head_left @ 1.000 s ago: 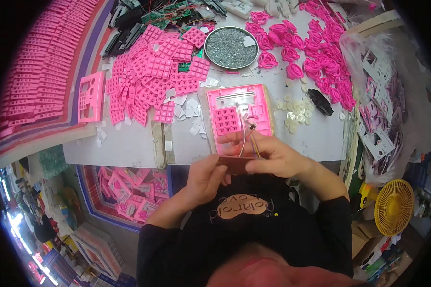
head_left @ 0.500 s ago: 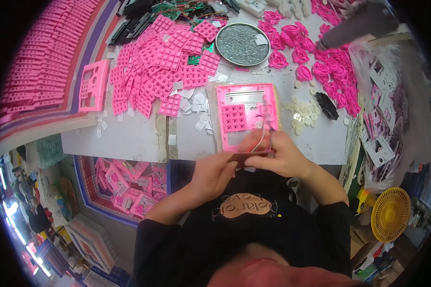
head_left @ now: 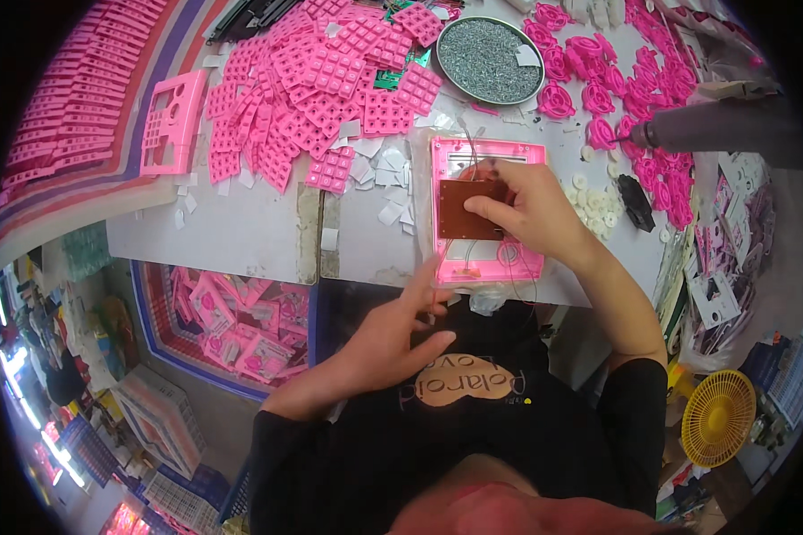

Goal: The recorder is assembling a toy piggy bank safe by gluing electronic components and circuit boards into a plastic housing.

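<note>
A pink plastic case shell [head_left: 486, 267] lies open on the grey table near its front edge. A brown circuit board [head_left: 462, 209] sits inside it, with thin wires trailing from it. My right hand [head_left: 531, 207] rests on the board, fingers pressing its right side. My left hand [head_left: 400, 330] hovers just below the shell's lower left corner, fingers spread and holding nothing.
A heap of pink keypad mats [head_left: 317, 85] covers the table's left. A round metal dish of screws [head_left: 492, 59] stands at the back. Pink round parts [head_left: 589, 53] and white discs [head_left: 593, 201] lie right. A pink front frame [head_left: 172, 123] lies far left. A yellow fan [head_left: 718, 417] sits low right.
Both hands had been together at the shell's near edge. Now my right hand has moved up onto the shell with the brown board laid over the keypad. My left hand has drawn back.
</note>
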`<state>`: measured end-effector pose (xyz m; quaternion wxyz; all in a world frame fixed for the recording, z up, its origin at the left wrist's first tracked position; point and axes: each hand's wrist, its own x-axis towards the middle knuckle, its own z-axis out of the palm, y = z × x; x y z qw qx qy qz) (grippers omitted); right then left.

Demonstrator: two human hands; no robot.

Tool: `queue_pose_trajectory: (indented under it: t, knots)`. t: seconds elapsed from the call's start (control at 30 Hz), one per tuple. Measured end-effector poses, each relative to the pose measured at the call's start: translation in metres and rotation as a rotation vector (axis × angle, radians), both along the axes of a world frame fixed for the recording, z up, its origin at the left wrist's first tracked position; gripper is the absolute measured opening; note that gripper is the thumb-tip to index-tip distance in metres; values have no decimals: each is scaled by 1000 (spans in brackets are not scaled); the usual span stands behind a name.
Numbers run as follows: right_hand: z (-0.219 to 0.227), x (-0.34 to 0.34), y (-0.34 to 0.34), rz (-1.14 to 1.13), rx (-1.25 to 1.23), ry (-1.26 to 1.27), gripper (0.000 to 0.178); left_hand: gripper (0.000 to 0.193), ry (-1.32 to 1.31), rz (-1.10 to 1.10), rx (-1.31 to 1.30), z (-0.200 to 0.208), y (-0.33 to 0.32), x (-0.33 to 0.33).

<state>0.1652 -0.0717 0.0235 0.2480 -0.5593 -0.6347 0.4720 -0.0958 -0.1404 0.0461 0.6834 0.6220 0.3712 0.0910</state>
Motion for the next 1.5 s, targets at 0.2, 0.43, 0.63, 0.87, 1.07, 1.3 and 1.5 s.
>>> queue_pose_trajectory:
  t: [0.2, 0.43, 0.63, 0.87, 1.07, 1.3, 1.5]
  knots:
    - [12, -9, 7, 88, 169, -432, 45, 63, 290, -1, 724, 3, 31, -3]
    - [24, -10, 2, -59, 583, -662, 65, 64, 330, -325, 1213, -12, 55, 30]
    - [3, -17, -52, 260, 581, -681, 53, 64, 318, -343, 1203, -13, 60, 33]
    - [23, -22, -57, 364, 498, -732, 53, 62, 367, -411, 1229, -6, 61, 38]
    - [11, -25, -61, 332, 516, -725, 54, 32, 319, -673, 738, 32, 129, 56]
    - [18, -29, -61, 322, 539, -750, 48, 12, 233, -354, 1362, -47, 277, 150]
    - [14, -26, -64, 305, 540, -735, 51, 14, 308, -283, 1509, -62, 285, 167]
